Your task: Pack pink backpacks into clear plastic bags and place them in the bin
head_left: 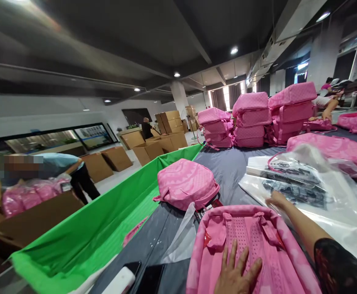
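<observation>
A pink backpack (pixel 210 245) lies back side up at the table's near edge, its mesh panel and straps showing. My left hand (pixel 239 269) is spread flat on that panel, fingers apart. To the right, my right hand (pixel 278 200) is at the left edge of a stack of clear printed plastic bags (pixel 300 192), its fingers closed together on the top plastic. The fingertips are small and slightly blurred. Just beyond the near backpack, a second pink backpack (pixel 186 181) lies front side up.
Several pink backpacks (pixel 251 114) are piled at the table's far end. A green sheet (pixel 105 220) borders the left side. A white device (pixel 120 281) and a black phone (pixel 150 279) lie near me. At left, a person (pixel 58 163) bends over a carton (pixel 43 216) of bagged pink goods.
</observation>
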Motion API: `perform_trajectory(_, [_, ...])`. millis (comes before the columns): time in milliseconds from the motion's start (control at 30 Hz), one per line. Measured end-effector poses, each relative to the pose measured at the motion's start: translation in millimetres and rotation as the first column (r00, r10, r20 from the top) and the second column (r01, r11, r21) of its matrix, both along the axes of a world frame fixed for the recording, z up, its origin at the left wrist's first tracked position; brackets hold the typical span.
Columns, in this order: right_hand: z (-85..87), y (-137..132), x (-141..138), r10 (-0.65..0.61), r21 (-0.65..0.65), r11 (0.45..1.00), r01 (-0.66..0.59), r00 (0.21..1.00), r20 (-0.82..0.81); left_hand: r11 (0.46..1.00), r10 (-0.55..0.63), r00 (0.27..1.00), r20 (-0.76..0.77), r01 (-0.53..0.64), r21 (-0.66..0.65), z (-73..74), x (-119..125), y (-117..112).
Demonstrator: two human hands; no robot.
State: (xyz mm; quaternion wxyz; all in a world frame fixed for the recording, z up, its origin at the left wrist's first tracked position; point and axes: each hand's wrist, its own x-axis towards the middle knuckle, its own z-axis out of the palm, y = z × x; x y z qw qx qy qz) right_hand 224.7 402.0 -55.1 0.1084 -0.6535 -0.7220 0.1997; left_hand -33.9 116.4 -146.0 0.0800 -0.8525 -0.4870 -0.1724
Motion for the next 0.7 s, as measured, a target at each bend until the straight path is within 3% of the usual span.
perform_trajectory(100, [3.4, 0.0, -8.6, 0.102, -0.027, 0.994, -0.106, 0.989, -0.104, 1.000, 0.003, 1.000, 0.016, -0.003, 0.028, 13.2, 3.0, -7.8])
perform_trajectory(233, [18.5, -13.4, -2.7, 0.182, 0.039, 0.983, -0.178, 0.948, -0.263, 0.999, -0.020, 0.997, 0.074, 0.023, -0.035, 34.1, 6.1, -13.0])
perform_trajectory(367, [21.0, -30.4, 24.4, 0.079, 0.143, 0.989, -0.042, 0.961, -0.266, 0.995, -0.033, 0.993, 0.113, 0.043, -0.089, 37.5, 7.3, -11.9])
perform_trajectory(533, [-4.3, -52.4, 46.9, -0.003, 0.187, 0.981, 0.048, 0.973, -0.232, 0.987, -0.016, 0.993, 0.119, 0.035, -0.160, 37.6, 7.0, -13.1])
perform_trajectory(633, [-6.3, -46.9, 57.2, -0.044, 0.200, 0.974, 0.101, 0.961, -0.272, 0.964, -0.015, 0.987, 0.157, 0.056, -0.259, 51.4, 6.0, -17.7])
perform_trajectory(700, [4.2, -36.2, 67.0, -0.092, 0.233, 0.958, 0.168, 0.949, -0.303, 0.939, -0.003, 0.980, 0.198, 0.071, -0.337, 64.2, 6.7, -21.1])
